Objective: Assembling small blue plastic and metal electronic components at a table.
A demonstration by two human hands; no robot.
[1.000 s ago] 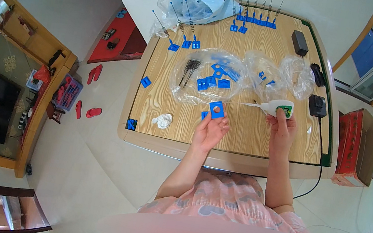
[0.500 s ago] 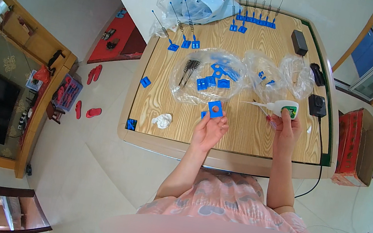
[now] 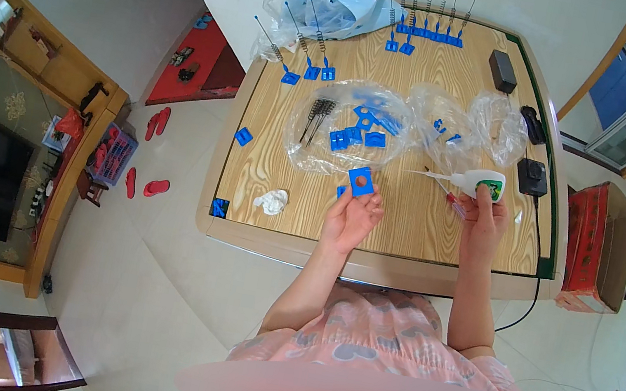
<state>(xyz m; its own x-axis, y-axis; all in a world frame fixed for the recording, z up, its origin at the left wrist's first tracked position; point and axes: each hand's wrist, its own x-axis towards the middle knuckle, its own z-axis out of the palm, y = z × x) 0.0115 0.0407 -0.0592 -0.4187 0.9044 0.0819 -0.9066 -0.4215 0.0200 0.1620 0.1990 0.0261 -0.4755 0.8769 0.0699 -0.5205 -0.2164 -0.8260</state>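
Pinched in the fingers of my left hand [image 3: 353, 221] is a square blue plastic piece [image 3: 361, 181] with a round hole, held above the table near its front edge. My right hand [image 3: 484, 230] is closed around a white glue bottle [image 3: 479, 183], tipped on its side. Its long thin nozzle points left, toward the blue piece but apart from it. Beyond my hands, a clear plastic bag [image 3: 299, 158] bears several blue pieces [image 3: 375, 140] and a bunch of black springs [image 3: 316, 118]. A red-handled tool [image 3: 451, 196] lies partly hidden behind the bottle.
Blue bases with upright springs [image 3: 433, 37] stand along the far edge; several more [image 3: 311, 73] stand far left. A crumpled white tissue [image 3: 272, 202], a loose blue piece [image 3: 244, 136], a black box-shaped device [image 3: 533, 177] and a black power brick [image 3: 502, 71] lie on the wooden table [image 3: 407, 233].
The glue bottle and my right hand have shifted slightly to the right. My left hand keeps the blue piece almost in the same place, its tilt slightly altered.
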